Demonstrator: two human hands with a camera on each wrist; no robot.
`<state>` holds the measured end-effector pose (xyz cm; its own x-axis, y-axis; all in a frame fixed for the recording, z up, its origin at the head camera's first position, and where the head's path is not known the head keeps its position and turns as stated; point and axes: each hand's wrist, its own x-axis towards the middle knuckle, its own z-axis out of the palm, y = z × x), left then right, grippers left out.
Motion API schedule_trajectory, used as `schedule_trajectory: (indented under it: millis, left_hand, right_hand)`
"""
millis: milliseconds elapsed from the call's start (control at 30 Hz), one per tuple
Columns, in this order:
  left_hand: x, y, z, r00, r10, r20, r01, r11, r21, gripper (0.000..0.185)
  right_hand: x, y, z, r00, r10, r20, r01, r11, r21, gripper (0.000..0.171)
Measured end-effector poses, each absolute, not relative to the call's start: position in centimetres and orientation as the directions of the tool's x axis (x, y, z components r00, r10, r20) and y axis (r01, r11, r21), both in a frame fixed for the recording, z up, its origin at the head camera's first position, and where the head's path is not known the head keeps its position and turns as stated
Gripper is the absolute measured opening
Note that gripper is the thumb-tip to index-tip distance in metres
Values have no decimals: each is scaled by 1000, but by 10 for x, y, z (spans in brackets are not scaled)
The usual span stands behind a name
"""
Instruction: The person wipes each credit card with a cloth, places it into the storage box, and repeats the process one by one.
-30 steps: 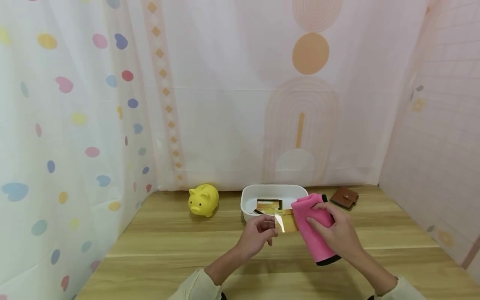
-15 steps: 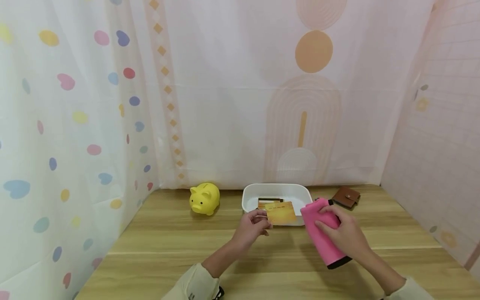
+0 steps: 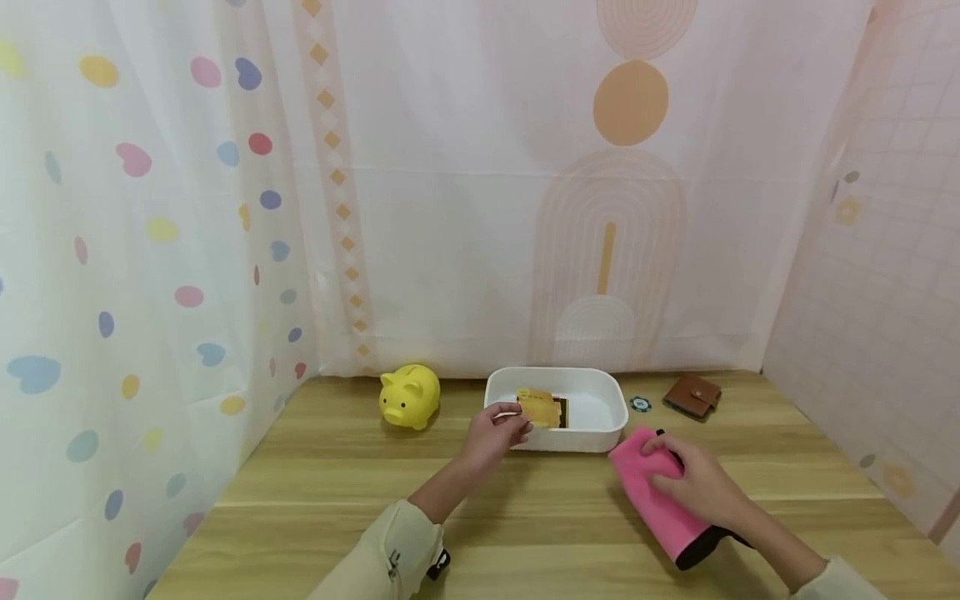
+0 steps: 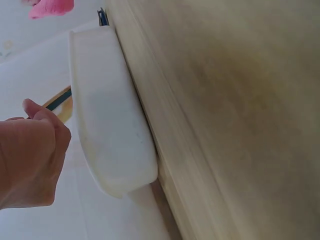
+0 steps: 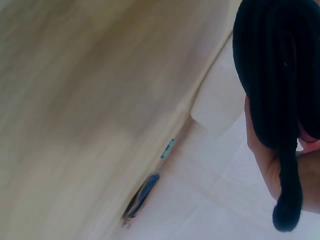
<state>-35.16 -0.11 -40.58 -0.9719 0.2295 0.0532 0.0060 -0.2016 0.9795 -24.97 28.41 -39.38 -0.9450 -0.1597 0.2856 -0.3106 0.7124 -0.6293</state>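
Pale curtains with coloured dots and peach arches close in a light wooden table (image 3: 337,492), and both hands are busy on it. Left hand (image 3: 495,433) is up at the near left rim of the white tub (image 3: 611,417), fingers curled, pinching a gold card (image 3: 538,407) by its edge and holding it just over the tub's inside. A dark-edged card (image 3: 561,412) shows right behind the gold one, down in the tub. From the left wrist view, the tub's white wall fills the middle, the fist sits beside it, and only a thin gold and dark sliver of card (image 4: 59,100) pokes out past the knuckles.

Over on the right, the right hand (image 3: 693,483) lies across a pink pouch (image 3: 660,508), fingers wrapped over its upper end; the pouch rests slanted on the table, black trim at its near end, just clear of the tub's right corner. The right wrist view gives little more than that black trim (image 5: 272,75) close up.

Behind: a yellow piggy bank (image 3: 408,397) stands left of the tub, a small round token (image 3: 639,404) lies just right of it, and a brown wallet (image 3: 692,394) sits further right.
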Motion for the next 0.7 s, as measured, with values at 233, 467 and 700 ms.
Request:
schedule_trajectory:
  millis: [233,467,700]
  left_hand:
    - [-354,-4,-411,-974,227,23,-5,-122,993,24]
    - [-333,-14,-388,-955,272,122,151,88,985,20]
    - [-309,-18,-370,-896,333,294,379,229,897,21]
  right_hand:
    - [-251,290,-404,-922,-277,271,-387,679,-624,30]
    - [-252,294,-408,-915,-324,240,-401,677,-617,33]
    - [-253,297,-407,-932,-320,173,-358,726,-587,40]
